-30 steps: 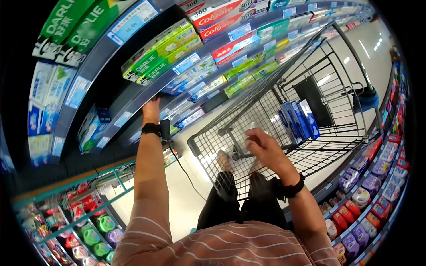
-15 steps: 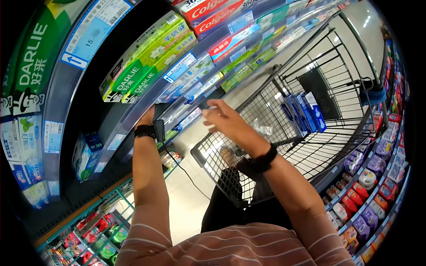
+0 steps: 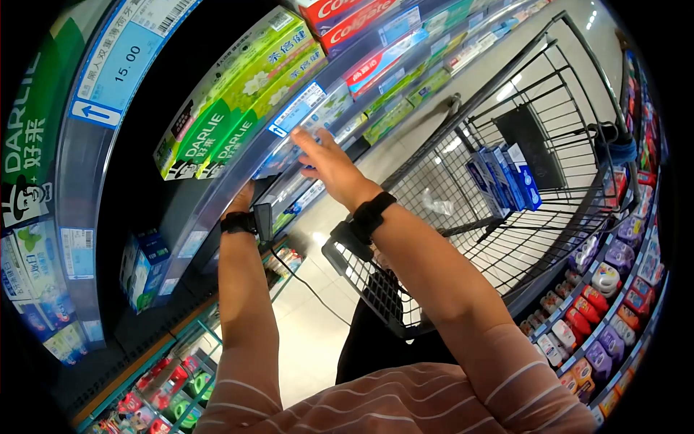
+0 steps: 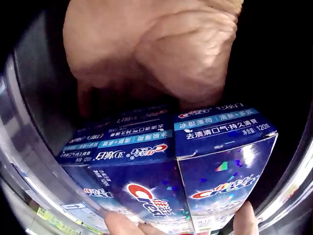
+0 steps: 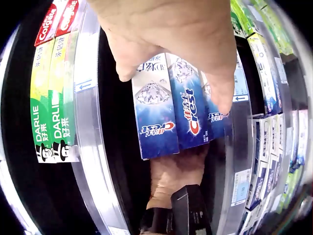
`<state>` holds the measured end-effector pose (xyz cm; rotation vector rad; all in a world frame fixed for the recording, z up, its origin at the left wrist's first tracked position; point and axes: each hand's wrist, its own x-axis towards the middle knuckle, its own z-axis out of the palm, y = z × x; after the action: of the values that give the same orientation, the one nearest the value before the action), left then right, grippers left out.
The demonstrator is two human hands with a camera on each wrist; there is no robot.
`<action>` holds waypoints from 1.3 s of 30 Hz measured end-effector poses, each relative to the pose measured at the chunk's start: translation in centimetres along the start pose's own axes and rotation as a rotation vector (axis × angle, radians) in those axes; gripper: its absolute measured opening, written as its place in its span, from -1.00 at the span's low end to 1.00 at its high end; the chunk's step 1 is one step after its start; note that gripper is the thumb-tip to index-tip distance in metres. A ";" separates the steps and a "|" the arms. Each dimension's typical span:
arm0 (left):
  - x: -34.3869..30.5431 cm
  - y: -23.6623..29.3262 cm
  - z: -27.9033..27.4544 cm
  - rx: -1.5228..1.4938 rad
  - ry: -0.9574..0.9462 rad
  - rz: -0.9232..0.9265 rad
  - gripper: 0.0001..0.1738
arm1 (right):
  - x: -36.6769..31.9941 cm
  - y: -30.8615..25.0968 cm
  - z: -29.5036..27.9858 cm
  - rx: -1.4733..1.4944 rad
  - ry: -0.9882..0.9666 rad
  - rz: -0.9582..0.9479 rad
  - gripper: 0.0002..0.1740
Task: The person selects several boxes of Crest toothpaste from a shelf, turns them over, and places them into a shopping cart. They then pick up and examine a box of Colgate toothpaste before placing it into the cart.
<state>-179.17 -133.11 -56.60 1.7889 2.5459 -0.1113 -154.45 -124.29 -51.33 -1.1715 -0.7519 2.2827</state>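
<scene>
On a shelf, my left hand [image 3: 241, 200] grips the end of several blue Crest toothpaste boxes [image 4: 142, 188] standing side by side. In the left wrist view its palm is over the box ends, and part of its fingers is hidden behind them. My right hand [image 3: 329, 165] is spread before the shelf edge, close to the far end of those boxes. In the right wrist view its thumb and fingers overlap either side of the boxes [image 5: 193, 115], with the left hand at their other end.
Green Darlie boxes [image 3: 224, 130] sit on the shelf above, with a red Colgate pack [image 3: 354, 29] farther along. To the right stands a wire shopping cart [image 3: 470, 224] containing several blue boxes [image 3: 510, 177]. Bottles [image 3: 600, 354] line shelves at lower right.
My right hand has moved from over the cart, leftward and up to the shelf. The left hand stays at the shelf, while the head view has come closer to the shelving.
</scene>
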 end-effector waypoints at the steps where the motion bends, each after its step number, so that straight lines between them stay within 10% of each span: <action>1: 0.0 0.3 0.0 0.080 -0.013 -0.005 -0.41 | 0.3 0.1 0.4 0.026 0.016 0.004 0.38; 5: 0.1 -1.8 3.5 -0.319 0.141 -0.014 -0.44 | 0.5 0.6 1.3 0.135 0.025 0.015 0.38; 16: -0.3 -2.2 2.9 0.245 0.170 0.173 -0.42 | 0.0 1.9 3.4 0.158 -0.026 0.001 0.27; 19: -0.3 -4.7 6.5 -0.184 0.246 0.096 -0.50 | -1.0 2.7 2.5 0.168 -0.039 -0.025 0.01; 22: -3.8 2.3 -1.8 -0.810 0.311 -0.102 -0.57 | -4.6 3.2 1.3 0.146 -0.097 -0.045 -0.31; 25: -6.0 6.0 -5.3 -1.467 0.116 -0.366 -0.58 | -10.7 0.4 0.5 0.047 -0.360 0.087 -0.40; 31: -4.7 8.6 -6.4 -1.353 0.183 -0.117 -0.53 | -21.4 -7.0 2.5 0.038 -1.018 -0.256 -0.64; 35: -5.2 9.4 -6.7 -1.419 0.225 -0.178 -0.49 | -23.4 -5.3 4.9 0.325 -0.941 -0.579 -0.41; 39: -6.6 10.0 -6.8 -1.469 0.238 -0.199 -0.37 | -25.1 -8.0 3.1 0.329 -1.052 -0.402 -0.16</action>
<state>-167.40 -135.39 -49.85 0.9038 1.7900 1.5390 -142.55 -134.72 -30.00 0.3885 -0.7895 2.4164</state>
